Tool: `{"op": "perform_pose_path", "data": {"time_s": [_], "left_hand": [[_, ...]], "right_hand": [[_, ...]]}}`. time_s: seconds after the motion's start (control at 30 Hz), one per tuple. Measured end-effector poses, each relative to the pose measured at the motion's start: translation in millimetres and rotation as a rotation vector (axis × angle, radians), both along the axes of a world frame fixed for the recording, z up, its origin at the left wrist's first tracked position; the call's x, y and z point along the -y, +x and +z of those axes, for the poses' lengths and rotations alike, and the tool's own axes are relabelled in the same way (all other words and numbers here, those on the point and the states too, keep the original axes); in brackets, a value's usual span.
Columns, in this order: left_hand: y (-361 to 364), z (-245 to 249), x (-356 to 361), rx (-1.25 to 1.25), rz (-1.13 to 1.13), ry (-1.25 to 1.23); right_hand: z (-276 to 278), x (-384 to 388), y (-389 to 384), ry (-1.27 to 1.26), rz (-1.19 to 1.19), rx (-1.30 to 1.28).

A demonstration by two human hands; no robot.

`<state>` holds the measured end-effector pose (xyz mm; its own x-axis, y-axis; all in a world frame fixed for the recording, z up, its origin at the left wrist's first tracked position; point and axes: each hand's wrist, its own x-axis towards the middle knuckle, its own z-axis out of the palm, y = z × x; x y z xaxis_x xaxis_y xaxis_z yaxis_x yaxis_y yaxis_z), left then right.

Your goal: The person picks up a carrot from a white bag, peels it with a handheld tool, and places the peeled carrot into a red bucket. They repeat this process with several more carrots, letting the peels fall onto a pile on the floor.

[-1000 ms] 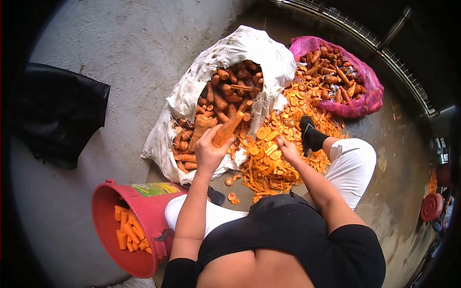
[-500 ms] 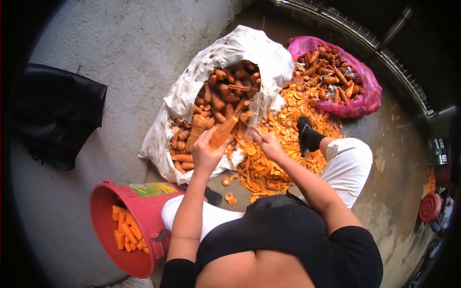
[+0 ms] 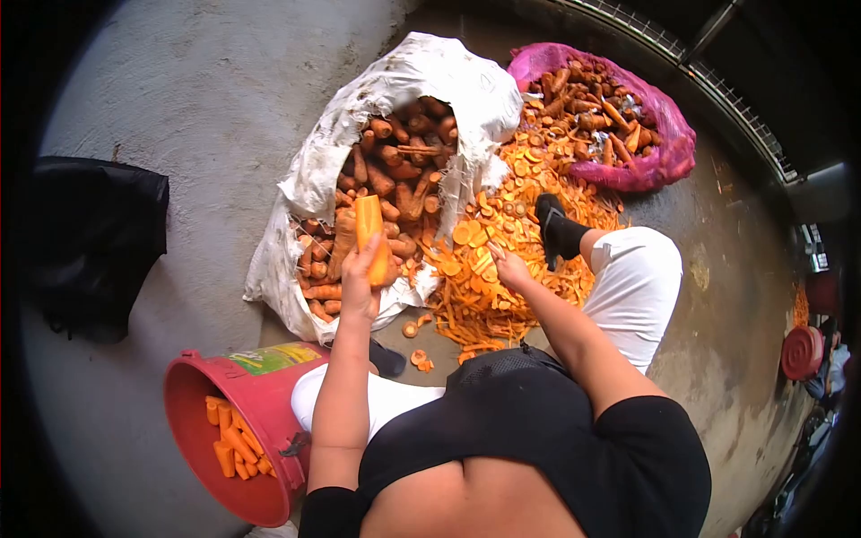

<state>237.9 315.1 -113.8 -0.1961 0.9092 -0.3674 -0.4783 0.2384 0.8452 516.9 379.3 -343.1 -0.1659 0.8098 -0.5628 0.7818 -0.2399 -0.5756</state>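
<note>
My left hand [image 3: 360, 273] is closed around a carrot [image 3: 369, 229] held upright, its bright orange surface peeled and its top end cut flat. Behind it lies the open white sack [image 3: 305, 170] of unpeeled carrots [image 3: 381, 175]. My right hand [image 3: 509, 267] is closed over the heap of peelings [image 3: 484, 296], on a small, thin tool whose kind I cannot make out. Peeled carrots [image 3: 238, 444] lie in the tipped red bucket [image 3: 269, 381] at the lower left.
A pink mesh sack [image 3: 673, 148] holds carrots and cut ends at the upper right. A black cloth [image 3: 103, 242] hangs at the left. My foot in a black sandal [image 3: 558, 231] rests among the peelings. A red round lid [image 3: 801, 352] is at the far right.
The carrot in my left hand has turned upright, now showing a bright peeled side. My right hand has moved away from it, and the whole view has shifted slightly.
</note>
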Motion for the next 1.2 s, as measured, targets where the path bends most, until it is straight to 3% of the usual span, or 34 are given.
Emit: {"op": "perform_pose_path", "data": {"time_s": [0.03, 0.13, 0.17, 0.27, 0.37, 0.47, 0.57, 0.67, 0.77, 0.83, 0.9, 1.07, 1.1, 1.17, 1.2], "left_hand": [[-1.5, -4.0, 0.5, 0.104, -0.016, -0.046], [0.1, -17.9, -0.5, 0.326, -0.035, -0.156], [0.2, -21.0, -0.1, 0.382, -0.03, -0.185], [2.6, -20.7, -2.1, 0.406, -0.03, -0.202], [4.3, -22.5, -5.0, 0.349, -0.007, -0.186], [7.1, -21.4, -9.4, 0.342, -0.038, -0.162], [19.5, -10.8, -11.7, 0.348, -0.062, -0.173], [27.7, -10.9, -12.5, 0.421, -0.084, -0.172], [37.2, -5.1, -9.1, 0.419, -0.07, -0.203], [47.6, 4.0, -6.1, 0.369, 0.01, -0.256], [41.7, -11.7, -1.2, 0.378, -0.059, -0.256], [52.0, -12.2, 4.0, 0.361, 0.009, -0.338], [53.2, -10.9, 5.2, 0.325, -0.015, -0.309], [55.5, -5.3, 8.1, 0.254, -0.065, -0.248], [55.7, -3.4, 9.6, 0.231, -0.078, -0.21]], "right_hand": [[-9.7, -3.4, -0.7, 0.09, 0.044, 0.017], [11.8, -21.9, -6.2, 0.221, -0.116, 0.154], [36.9, -29.2, -5.9, 0.231, -0.142, 0.148], [82.0, -62.5, -5.5, 0.237, -0.047, 0.022], [160.3, -78.4, -16.1, 0.252, 0.122, -0.195], [246.7, -74.5, -23.9, 0.336, 0.364, -0.183], [262.8, -71.3, -19.5, 0.364, 0.437, -0.359], [269.9, -71.3, -17.9, 0.45, 0.57, -0.332], [279.5, -67.3, -32.0, 0.506, 0.543, -0.395], [282.7, -61.1, -47.7, 0.698, 0.52, -0.31], [270.0, -55.6, -60.3, 0.957, 0.581, -0.257], [275.5, -61.9, -70.8, 1.166, 0.631, -0.132], [277.2, -67.1, -68.5, 1.151, 0.577, -0.06], [299.3, -78.9, -65.5, 0.806, 0.444, 0.323], [295.2, -91.2, -59.3, 0.735, 0.408, 0.343]]}}
